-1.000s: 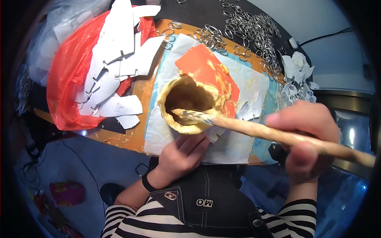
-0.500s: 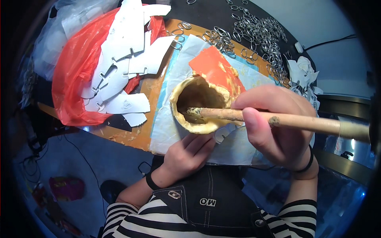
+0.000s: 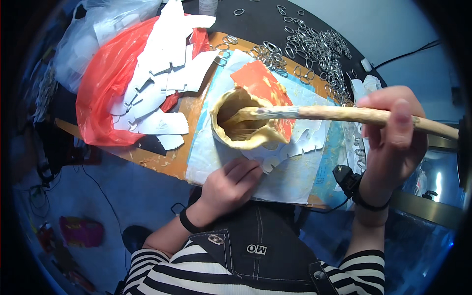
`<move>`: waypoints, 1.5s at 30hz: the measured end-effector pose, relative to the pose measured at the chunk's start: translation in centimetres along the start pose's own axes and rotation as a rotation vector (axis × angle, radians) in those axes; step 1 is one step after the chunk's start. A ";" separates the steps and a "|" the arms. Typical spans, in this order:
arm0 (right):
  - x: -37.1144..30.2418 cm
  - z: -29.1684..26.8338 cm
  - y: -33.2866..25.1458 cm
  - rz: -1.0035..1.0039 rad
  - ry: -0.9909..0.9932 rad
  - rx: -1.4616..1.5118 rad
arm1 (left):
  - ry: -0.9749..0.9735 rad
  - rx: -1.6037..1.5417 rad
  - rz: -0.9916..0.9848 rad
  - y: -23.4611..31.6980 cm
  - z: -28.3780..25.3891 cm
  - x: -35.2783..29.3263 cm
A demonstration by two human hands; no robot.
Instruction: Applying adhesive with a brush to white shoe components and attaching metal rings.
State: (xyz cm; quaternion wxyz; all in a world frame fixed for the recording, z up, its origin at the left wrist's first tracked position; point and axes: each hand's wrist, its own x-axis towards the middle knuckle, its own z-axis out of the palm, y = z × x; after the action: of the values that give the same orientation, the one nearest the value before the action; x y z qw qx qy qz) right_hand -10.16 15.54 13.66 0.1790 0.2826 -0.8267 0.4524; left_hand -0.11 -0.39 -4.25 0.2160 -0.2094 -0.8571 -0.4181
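A pot (image 3: 216,132) caked with thick yellowish glue stands in the middle of the worktable, its mouth facing me. My right hand (image 3: 396,130) grips a long wooden-handled brush (image 3: 329,113) well back along the handle. The brush's glue-coated end reaches down inside the pot; its tip is hard to make out. Behind the pot lies an orange-red flat piece (image 3: 260,81) smeared with glue. In front of the pot, my left hand (image 3: 233,182) has its fingers curled closed beside the end of a white notched piece (image 3: 297,150); the fingertips are hidden.
White paper (image 3: 204,162) covers part of an orange-brown board (image 3: 157,160). To the left, white cut pieces (image 3: 157,54) lie on a red plastic bag (image 3: 98,88). Many oval metal rings (image 3: 312,49) are scattered at the back right. A black device (image 3: 346,179) sits near my right wrist.
My right hand has moved back, right and slightly up, lifting the brush handle's angle and uncovering the white notched piece. The pot appears slightly higher in view. My left hand stays nearly in place.
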 end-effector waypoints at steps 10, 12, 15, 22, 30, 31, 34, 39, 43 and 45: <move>-5.7 -3.7 0.7 0.153 0.195 0.030 | 0.014 0.017 0.011 0.0 0.0 -0.2; -6.5 -4.1 0.9 0.152 0.188 0.030 | 0.022 0.020 0.015 0.1 0.1 -0.1; -8.3 -4.2 1.6 0.239 0.195 0.065 | 0.043 0.024 0.011 0.2 0.3 -0.2; -12.9 -6.7 2.8 0.284 0.100 -0.192 | 0.054 0.030 0.024 0.1 0.6 0.0; -17.9 -6.2 2.1 0.299 0.003 -0.124 | 0.059 0.059 0.037 -0.4 0.7 -0.1; -18.2 -6.0 2.3 0.257 -0.044 -0.186 | 0.058 0.053 0.035 -0.4 0.7 0.0; -18.2 -5.2 2.9 0.253 -0.137 -0.223 | 0.061 0.060 0.031 -0.4 0.9 -0.2; -17.7 -4.4 3.5 0.278 -0.147 -0.189 | 0.063 0.059 0.039 -0.4 0.9 -0.3; -17.7 -3.9 4.2 0.252 -0.108 -0.165 | 0.056 0.054 0.035 -0.4 0.9 -0.2; -17.7 -4.0 4.1 0.290 -0.130 -0.165 | 0.058 0.051 0.037 -0.4 0.9 -0.3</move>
State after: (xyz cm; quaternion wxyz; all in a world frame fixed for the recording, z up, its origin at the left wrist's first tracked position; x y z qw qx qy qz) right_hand 1.14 26.07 3.32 0.0806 0.1732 -0.9029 0.3851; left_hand -0.25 0.04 -5.14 0.2536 -0.2072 -0.8570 -0.3978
